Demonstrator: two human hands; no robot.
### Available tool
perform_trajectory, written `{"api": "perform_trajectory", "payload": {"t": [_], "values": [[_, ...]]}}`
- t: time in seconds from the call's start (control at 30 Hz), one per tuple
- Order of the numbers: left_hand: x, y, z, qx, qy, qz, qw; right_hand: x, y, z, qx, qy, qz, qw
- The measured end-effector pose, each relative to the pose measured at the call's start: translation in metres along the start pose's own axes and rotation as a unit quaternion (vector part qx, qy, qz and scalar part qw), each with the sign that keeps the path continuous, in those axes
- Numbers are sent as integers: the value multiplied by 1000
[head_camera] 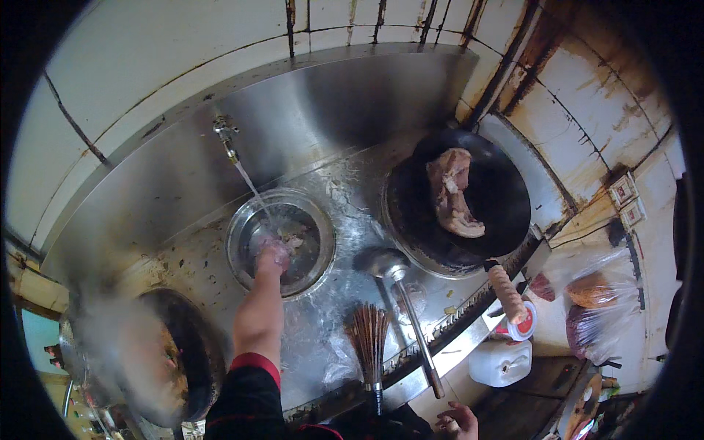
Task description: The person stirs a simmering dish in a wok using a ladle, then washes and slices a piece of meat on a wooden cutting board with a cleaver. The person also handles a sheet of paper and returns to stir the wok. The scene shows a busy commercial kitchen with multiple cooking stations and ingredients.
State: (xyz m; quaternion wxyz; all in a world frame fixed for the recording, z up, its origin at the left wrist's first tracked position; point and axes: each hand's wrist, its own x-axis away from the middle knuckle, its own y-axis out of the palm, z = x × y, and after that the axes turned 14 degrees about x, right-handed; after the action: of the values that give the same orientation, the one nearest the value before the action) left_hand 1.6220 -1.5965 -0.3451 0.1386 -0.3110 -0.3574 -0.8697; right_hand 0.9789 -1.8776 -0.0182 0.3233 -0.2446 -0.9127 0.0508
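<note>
My left hand [273, 251] is down in the water of a round metal basin [328, 242]. Splashing water blurs the fingers, so I cannot tell whether they hold anything. Pale scraps [294, 242] float beside it. From a wall tap [224, 132], a stream of water runs into the basin. My right hand [457, 422] hangs at the bottom edge, partly cut off, with loosely bent fingers and nothing visible in them. Nearest to it is the handle end of a metal ladle [410, 300]. A slab of meat with rind [454, 192] lies in a dark wok [506, 181] at the right.
Steam rises from another wok [206, 352] holding food at the lower left. A bamboo wok brush [369, 335] lies on the wet steel counter [313, 324]. Past the counter's front edge stand a white plastic jug [500, 363], a lidded tub [522, 322] and plastic bags of food [594, 308].
</note>
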Motion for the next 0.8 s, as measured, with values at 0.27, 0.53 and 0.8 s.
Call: {"api": "perform_trajectory", "payload": {"t": [0.27, 0.53, 0.8], "values": [[170, 62, 45, -43, 19, -188, 981, -50, 5, 10, 110, -126, -73, 983], [296, 33, 28, -391, 202, -177, 880, -109, 51, -73, 89, -266, -71, 957], [376, 0, -14, -629, 377, -162, 660, -98, 98, -138, 26, -363, -121, 924]]}}
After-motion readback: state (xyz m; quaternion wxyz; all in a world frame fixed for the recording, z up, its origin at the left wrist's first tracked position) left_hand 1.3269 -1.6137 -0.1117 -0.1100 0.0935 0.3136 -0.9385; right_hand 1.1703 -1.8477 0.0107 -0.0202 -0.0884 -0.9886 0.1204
